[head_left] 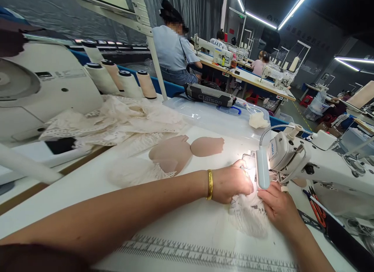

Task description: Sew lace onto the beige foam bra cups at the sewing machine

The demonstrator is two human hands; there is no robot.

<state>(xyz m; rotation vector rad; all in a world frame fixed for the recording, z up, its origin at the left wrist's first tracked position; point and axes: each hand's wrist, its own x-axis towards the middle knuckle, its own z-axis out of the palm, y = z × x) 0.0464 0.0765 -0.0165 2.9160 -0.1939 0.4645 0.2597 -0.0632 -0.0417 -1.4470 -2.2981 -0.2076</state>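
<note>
White lace fabric (248, 217) lies on the table under the head of a sewing machine (292, 155), lit by a small lamp (263, 168). My left hand (233, 182), with a gold bangle at the wrist, is closed on the lace left of the needle area. On the other side, my right hand (277, 205) pinches the same lace close to the presser foot. The lamp hides the needle and part of the fabric between my hands. Beige-brown cut pieces (171, 151) lie flat to the left, partly under sheer lace (137, 172).
A heap of cream lace (122, 116) and thread cones (146, 85) are at the left. A plastic lid (198, 114) carries a black Claison-marked object (210, 94). Red-handled scissors (318, 209) lie right of my hand. A printed ruler (198, 256) runs along the front. Other people sit behind.
</note>
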